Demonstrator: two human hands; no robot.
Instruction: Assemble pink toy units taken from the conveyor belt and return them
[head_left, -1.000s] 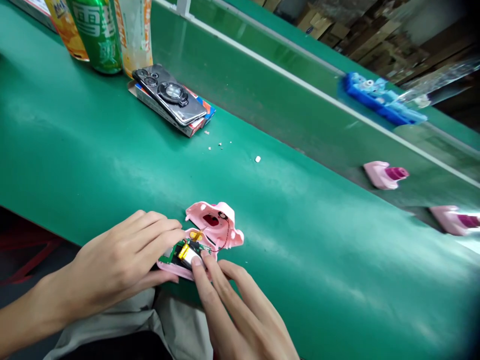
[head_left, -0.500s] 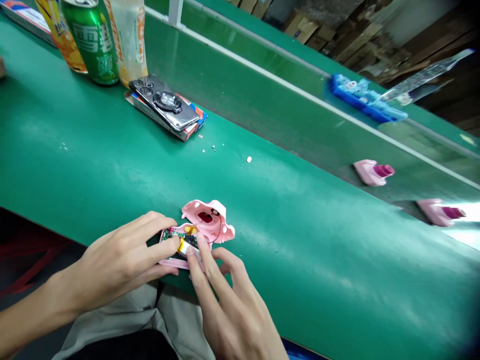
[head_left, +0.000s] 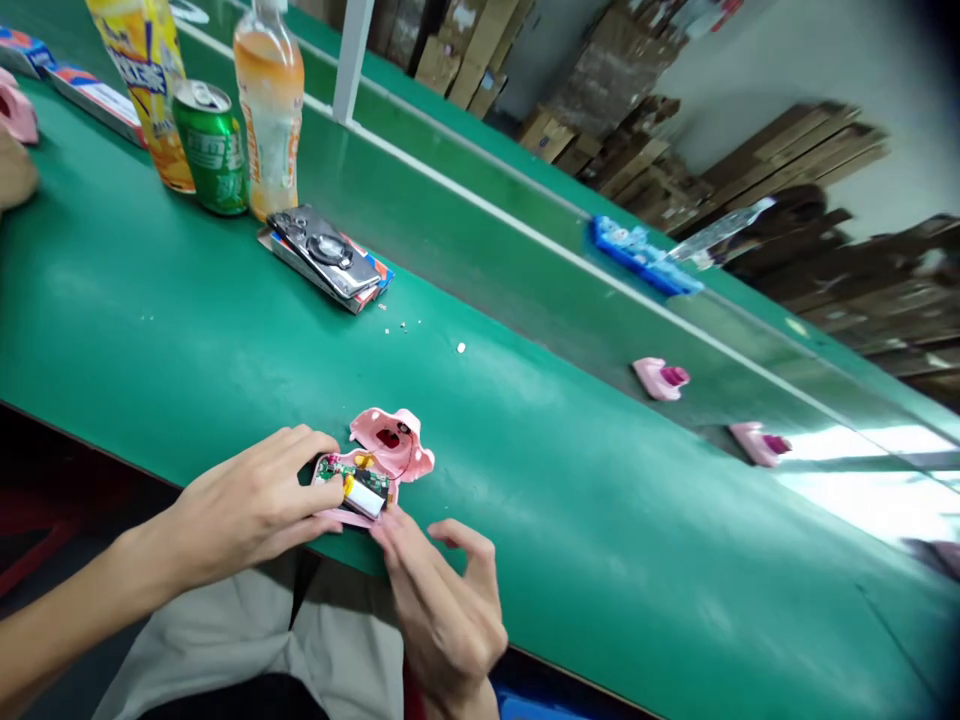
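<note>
While pinching the pink casing (head_left: 391, 460) with the left hand (head_left: 266, 500), touching its corner with the right hand (head_left: 448, 605)! Can't tell any pinch there.

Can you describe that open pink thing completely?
The pink casing is open near the green table's edge, plastic-looking. One half is mostly hollow; the other holds a green circuit board and a silvery block, yellow at one end. A thin wire joins the halves. The left hand grips its left end; the right hand touches its near corner.
</note>
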